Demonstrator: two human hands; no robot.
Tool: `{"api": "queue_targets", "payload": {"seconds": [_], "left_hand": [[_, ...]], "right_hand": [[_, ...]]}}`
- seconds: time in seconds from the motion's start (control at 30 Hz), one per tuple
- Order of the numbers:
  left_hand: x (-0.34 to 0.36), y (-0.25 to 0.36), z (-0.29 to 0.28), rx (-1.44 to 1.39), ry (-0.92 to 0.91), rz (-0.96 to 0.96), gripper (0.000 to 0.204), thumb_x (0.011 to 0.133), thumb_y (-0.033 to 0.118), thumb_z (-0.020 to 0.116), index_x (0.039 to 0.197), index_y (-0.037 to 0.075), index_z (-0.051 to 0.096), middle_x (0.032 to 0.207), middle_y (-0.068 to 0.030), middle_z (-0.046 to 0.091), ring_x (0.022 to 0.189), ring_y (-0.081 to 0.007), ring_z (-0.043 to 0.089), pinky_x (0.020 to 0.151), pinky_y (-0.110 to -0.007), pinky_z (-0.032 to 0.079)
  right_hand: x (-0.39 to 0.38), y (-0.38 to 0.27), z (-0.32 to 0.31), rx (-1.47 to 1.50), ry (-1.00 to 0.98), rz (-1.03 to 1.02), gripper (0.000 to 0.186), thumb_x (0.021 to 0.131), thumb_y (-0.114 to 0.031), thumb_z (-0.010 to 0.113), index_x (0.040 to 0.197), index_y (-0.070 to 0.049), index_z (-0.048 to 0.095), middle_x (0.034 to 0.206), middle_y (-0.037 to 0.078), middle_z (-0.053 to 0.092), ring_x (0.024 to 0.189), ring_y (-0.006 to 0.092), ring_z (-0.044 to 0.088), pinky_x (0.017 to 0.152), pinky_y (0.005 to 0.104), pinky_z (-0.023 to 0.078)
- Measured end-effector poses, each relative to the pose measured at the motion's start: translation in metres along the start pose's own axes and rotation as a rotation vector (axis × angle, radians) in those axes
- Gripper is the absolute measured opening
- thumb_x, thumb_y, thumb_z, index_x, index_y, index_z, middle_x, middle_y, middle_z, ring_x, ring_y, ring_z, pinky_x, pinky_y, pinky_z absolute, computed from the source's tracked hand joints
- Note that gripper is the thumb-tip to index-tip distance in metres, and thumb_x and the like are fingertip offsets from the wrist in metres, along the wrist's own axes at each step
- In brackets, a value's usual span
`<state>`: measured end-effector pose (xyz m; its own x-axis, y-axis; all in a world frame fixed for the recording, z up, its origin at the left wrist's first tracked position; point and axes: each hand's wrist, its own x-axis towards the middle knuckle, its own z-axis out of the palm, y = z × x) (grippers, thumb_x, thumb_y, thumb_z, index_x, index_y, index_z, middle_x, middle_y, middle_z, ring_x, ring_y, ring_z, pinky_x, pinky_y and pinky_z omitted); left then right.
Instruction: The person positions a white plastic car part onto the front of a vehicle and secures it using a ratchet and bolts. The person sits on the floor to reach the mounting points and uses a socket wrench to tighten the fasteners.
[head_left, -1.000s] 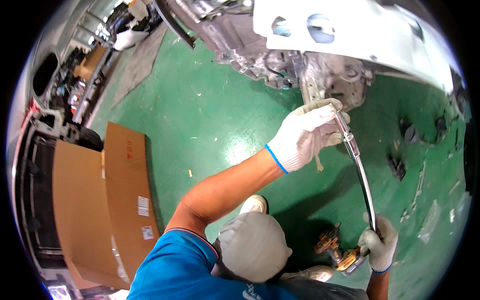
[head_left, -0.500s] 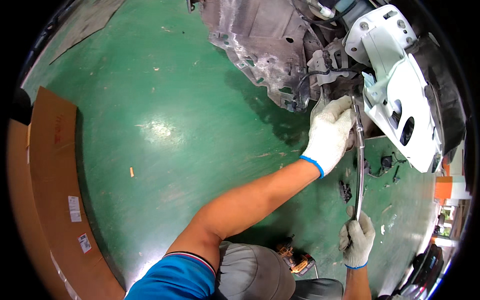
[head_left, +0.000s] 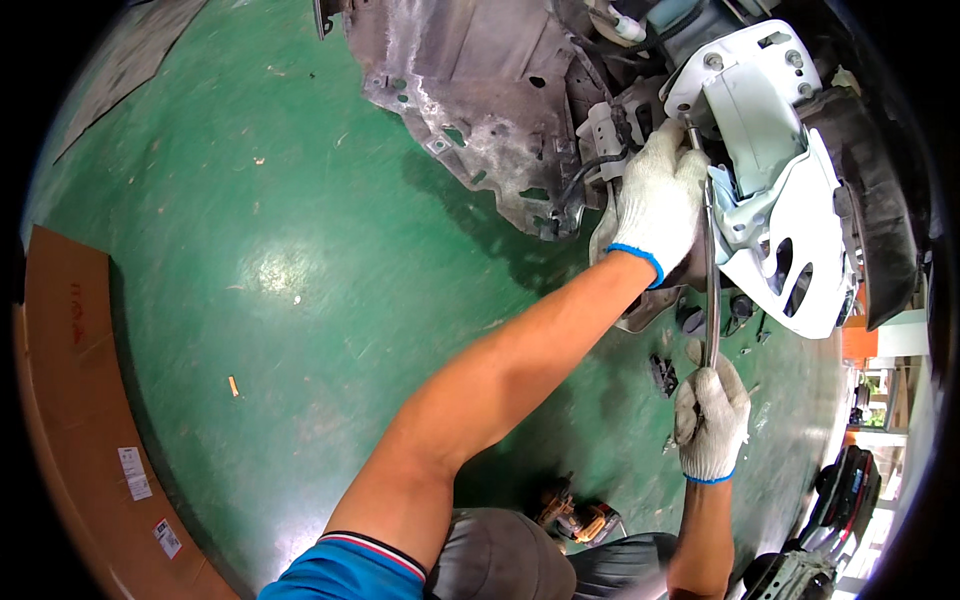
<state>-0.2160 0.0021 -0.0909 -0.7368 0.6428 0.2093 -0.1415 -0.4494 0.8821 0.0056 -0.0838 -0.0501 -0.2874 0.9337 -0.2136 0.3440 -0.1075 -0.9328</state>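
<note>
My left hand (head_left: 660, 195), in a white knit glove with a blue cuff, is closed around the upper end of a long chrome socket wrench (head_left: 712, 285). The wrench tip sits at the lower left corner of a white metal bracket (head_left: 815, 235) on the vehicle's front end; whether it is seated on a bolt there I cannot tell. My right hand (head_left: 714, 418), gloved too, wraps the wrench's lower end. Bolt heads show on the bracket's top plate (head_left: 745, 55). Beside my left hand hang a dark cable and a small pale bracket (head_left: 602, 140).
A dirty grey splash panel (head_left: 460, 110) hangs left of the bracket. On the green floor (head_left: 300, 380) lie a cordless drill (head_left: 580, 520) near my knees and small black parts (head_left: 662, 375). A large cardboard box (head_left: 75, 390) stands at the left.
Both hands and the wrench have moved up in the view. The wrench tip has come up to the corner of the white bracket's plate. The view itself has shifted somewhat.
</note>
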Motion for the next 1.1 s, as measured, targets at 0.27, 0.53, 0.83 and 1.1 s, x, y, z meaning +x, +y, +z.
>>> {"api": "queue_targets", "payload": {"seconds": [0.27,0.53,0.83,1.1], "left_hand": [[0.011,0.010,0.002,-0.024,-0.032,-0.085,0.031,0.094,0.027,0.057,0.105,0.000,0.065,0.093,-0.0206,0.067,0.087,-0.0298,0.064,0.082,-0.039,0.049],[-0.039,0.007,-0.014,-0.622,-0.234,-0.475,0.052,0.099,0.029,0.063,0.137,-0.005,0.055,0.113,-0.0099,0.068,0.097,-0.0147,0.067,0.082,-0.032,0.055],[-0.060,0.006,-0.007,-0.778,-0.414,-0.653,0.026,0.097,0.022,0.067,0.111,0.001,0.064,0.099,-0.0044,0.068,0.078,-0.0110,0.063,0.064,-0.027,0.051],[-0.063,0.013,-0.008,-0.585,-0.393,-0.516,0.024,0.096,0.019,0.067,0.111,0.001,0.064,0.087,-0.0069,0.068,0.066,-0.0127,0.063,0.056,-0.024,0.048]], "right_hand": [[0.014,-0.012,0.003,0.034,-0.025,-0.012,0.036,0.099,-0.022,0.064,0.122,0.005,0.062,0.070,0.006,0.061,0.044,0.0079,0.046,0.038,0.0216,0.032],[0.008,-0.023,-0.008,0.652,-0.419,0.176,0.058,0.104,-0.041,0.055,0.132,0.010,0.055,0.061,0.000,0.053,0.034,0.0069,0.034,0.034,0.0251,0.026],[-0.017,-0.041,0.011,0.087,-0.006,-0.052,0.047,0.097,-0.019,0.061,0.136,0.007,0.054,0.087,0.010,0.070,0.048,0.0090,0.050,0.044,0.0209,0.039],[-0.030,-0.005,0.008,-0.197,0.136,-0.277,0.045,0.104,-0.026,0.051,0.138,0.003,0.055,0.072,0.000,0.057,0.044,0.0073,0.044,0.044,0.0242,0.039]]}}
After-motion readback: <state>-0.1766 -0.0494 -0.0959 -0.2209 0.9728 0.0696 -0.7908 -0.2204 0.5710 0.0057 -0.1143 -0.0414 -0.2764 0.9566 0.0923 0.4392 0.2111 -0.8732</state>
